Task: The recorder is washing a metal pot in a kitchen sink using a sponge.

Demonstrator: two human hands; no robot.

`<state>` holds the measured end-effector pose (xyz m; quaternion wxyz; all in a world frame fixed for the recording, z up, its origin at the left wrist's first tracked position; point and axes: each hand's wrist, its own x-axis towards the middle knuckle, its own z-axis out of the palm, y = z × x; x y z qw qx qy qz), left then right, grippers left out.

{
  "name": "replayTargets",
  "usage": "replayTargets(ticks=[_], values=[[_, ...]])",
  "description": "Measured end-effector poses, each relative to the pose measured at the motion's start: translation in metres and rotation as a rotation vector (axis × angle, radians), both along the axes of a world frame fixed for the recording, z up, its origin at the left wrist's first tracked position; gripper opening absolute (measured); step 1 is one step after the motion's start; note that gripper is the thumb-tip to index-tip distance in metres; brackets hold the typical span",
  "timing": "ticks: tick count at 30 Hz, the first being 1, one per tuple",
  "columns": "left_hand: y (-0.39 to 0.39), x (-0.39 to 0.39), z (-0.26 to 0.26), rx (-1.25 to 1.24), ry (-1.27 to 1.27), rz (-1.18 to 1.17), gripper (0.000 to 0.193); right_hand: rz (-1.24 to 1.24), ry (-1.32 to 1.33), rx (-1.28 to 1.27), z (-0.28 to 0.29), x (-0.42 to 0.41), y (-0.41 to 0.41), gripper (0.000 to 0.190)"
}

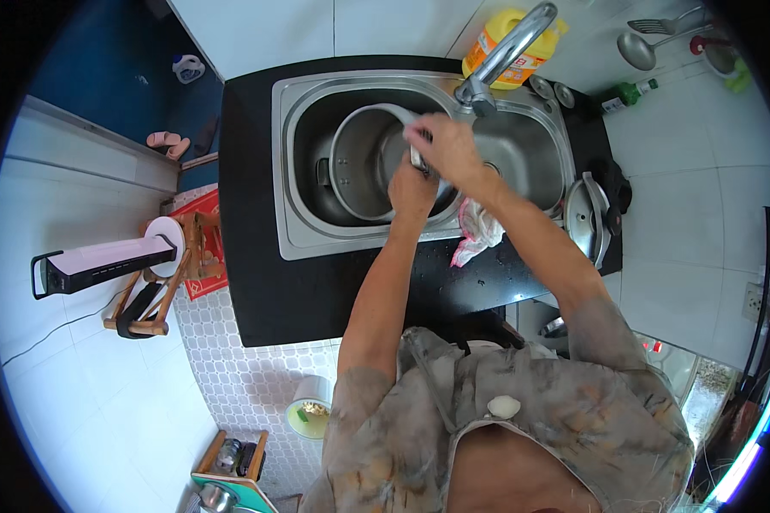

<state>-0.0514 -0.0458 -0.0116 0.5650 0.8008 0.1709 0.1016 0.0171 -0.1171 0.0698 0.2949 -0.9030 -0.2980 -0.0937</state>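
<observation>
A deep stainless-steel pot [366,170] stands tilted in the left basin of a double steel sink [289,237]. One side handle [323,172] shows on its left. My left hand [414,189] is closed around the handle area at the pot's right side. Just above it, my right hand [450,149] is bent over the same handle and rim, slightly blurred. Its fingertips are close to the metal, and whether they pinch something small is hidden. A white cloth with a pink edge [481,231] hangs over the sink's front rim, below my right wrist.
A chrome faucet [507,54] rises behind the right basin [532,147], beside a yellow jug [504,29]. A pot lid [584,218] leans at the counter's right end. A green bottle [629,95] stands by the wall. The black counter [282,301] ends at the left.
</observation>
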Motion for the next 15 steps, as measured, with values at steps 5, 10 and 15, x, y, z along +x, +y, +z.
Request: replayTargets(ticks=[5,10,15], values=[[0.02,0.001,-0.013,0.076,-0.012,-0.094,0.038,0.038,0.066,-0.036,0.004,-0.019,0.012,0.019],[0.008,0.009,0.007,0.065,0.092,-0.094,0.036,-0.01,-0.015,0.062,-0.001,0.003,0.004,0.015],[0.019,0.005,0.009,0.032,0.109,-0.127,0.042,-0.179,0.165,0.013,0.003,0.024,-0.01,0.022]])
